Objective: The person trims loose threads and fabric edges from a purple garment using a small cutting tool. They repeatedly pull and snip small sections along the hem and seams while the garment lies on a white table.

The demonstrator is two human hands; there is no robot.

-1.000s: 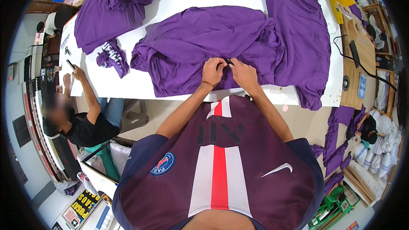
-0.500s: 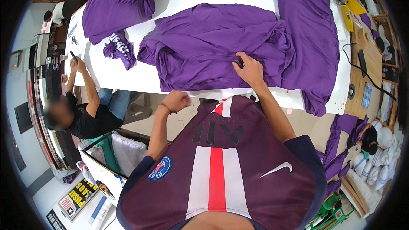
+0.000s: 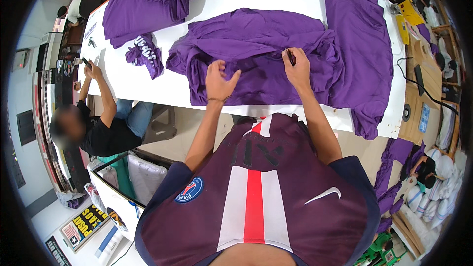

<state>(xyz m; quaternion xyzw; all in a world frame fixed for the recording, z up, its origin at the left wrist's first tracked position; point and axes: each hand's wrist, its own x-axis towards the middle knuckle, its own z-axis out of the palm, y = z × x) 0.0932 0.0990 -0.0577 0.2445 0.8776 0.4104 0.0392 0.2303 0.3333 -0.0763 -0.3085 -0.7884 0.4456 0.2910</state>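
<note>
A rumpled purple garment [image 3: 256,29] lies across the middle of the white table. My left hand [image 3: 220,81] is over its near part, fingers curled but apart, with nothing visible in them. My right hand [image 3: 296,66] grips a small dark object [image 3: 291,58] against the cloth, too hidden to identify. Another purple cloth [image 3: 359,59] adjoins it on the right. A purple pile [image 3: 148,7] lies at the back left, with a smaller crumpled piece bearing white print [image 3: 145,59] in front of it.
The table's edge [image 3: 172,99] runs before me. Small scissors [image 3: 91,41] lie at left, near a co-worker [image 3: 111,133] sitting with a dark item in both hands. A black cable [image 3: 428,98] hangs over wooden boards at right. A person [image 3: 423,172] is among sacks below right.
My hands were together on the cloth, then my left hand dropped toward the table edge; it has risen back onto the garment. My right hand has moved rightward and up with the dark object.
</note>
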